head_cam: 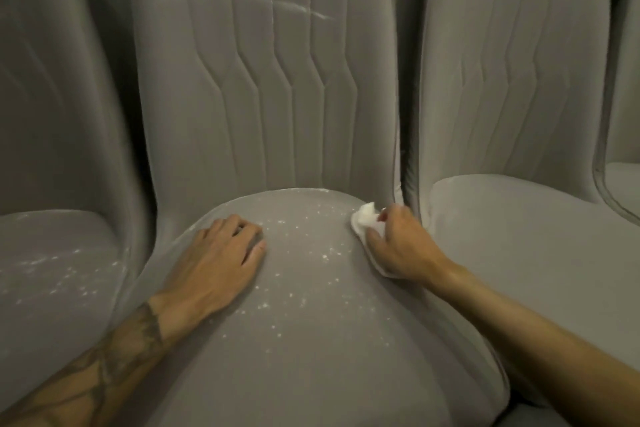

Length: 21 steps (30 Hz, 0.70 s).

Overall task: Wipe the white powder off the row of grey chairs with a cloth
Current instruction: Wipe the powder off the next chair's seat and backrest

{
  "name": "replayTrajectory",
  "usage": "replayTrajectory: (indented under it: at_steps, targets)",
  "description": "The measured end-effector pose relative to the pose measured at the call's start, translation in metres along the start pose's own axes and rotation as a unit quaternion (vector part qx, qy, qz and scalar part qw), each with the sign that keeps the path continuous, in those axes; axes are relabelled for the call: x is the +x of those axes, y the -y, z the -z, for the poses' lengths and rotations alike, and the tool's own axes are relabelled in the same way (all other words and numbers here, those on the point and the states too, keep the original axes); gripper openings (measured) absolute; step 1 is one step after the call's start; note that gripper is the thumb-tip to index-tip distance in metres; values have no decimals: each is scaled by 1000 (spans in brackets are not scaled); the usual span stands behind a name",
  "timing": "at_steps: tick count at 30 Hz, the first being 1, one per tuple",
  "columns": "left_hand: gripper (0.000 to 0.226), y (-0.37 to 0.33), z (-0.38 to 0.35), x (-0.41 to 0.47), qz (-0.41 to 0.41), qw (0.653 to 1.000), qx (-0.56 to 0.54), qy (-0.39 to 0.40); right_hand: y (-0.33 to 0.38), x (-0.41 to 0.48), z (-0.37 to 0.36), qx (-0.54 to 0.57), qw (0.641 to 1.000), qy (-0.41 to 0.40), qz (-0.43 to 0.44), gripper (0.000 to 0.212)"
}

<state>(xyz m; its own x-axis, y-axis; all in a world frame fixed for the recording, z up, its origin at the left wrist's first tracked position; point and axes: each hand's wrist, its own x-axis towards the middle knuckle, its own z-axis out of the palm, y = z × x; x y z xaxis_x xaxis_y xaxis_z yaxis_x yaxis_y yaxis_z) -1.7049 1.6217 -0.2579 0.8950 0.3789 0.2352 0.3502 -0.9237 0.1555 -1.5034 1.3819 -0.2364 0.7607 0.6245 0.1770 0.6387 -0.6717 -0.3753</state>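
Observation:
A row of grey upholstered chairs fills the view. The middle chair (263,97) has white powder (304,253) speckled over its seat and a pale streak across its backrest. My right hand (398,243) grips a crumpled white cloth (363,218) at the seat's back right corner, beside the gap between chairs. My left hand (221,253) rests on the left part of the same seat, fingers loosely bent, holding nothing. The left chair (52,288) also carries white specks on its seat.
The right chair (519,236) shows a plain grey seat with no specks that I can see. A further chair (623,149) is cut off at the right edge. Narrow gaps separate the seats.

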Motion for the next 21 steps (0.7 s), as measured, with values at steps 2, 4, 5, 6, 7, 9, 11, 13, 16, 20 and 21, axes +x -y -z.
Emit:
replayTrajectory:
  at_steps: [2, 4, 5, 6, 7, 9, 11, 13, 16, 20, 21]
  targets:
    - [46, 20, 5, -11, 5, 1000, 1, 1, -1, 6, 0, -20, 999, -10, -46, 43]
    - [51, 42, 9, -23, 26, 1000, 6, -5, 11, 17, -5, -58, 997, -28, -52, 55]
    - [53, 51, 10, -28, 31, 999, 6, -4, 21, 20, -13, -68, 997, -30, -27, 67]
    - [54, 59, 12, -32, 33, 999, 5, -6, 29, 24, -25, -69, 997, -38, 5, 74]
    - [54, 66, 14, -36, 33, 999, 3, -12, 39, 27, -35, -72, 996, -48, 23, 76]
    - [54, 74, 17, -40, 28, 999, -1, -30, 51, 27, -43, -82, 995, -39, 34, 60]
    - [56, 75, 17, -41, 22, 999, 4, -36, 41, 30, -38, -65, 997, -32, 33, 40]
    - [59, 73, 15, -40, 19, 999, 8, -41, 18, 38, -32, -70, 996, -41, 23, 34]
    - [59, 69, 10, -39, 30, 998, 0, -58, 5, 55, -31, -89, 995, -47, -12, 30]
    - [60, 62, 6, -41, 48, 997, -4, -66, 44, 59, -46, -47, 999, -17, 15, 32]
    - [60, 61, 6, -42, 51, 996, -6, -70, 51, 55, -48, -29, 998, -13, 50, 33]
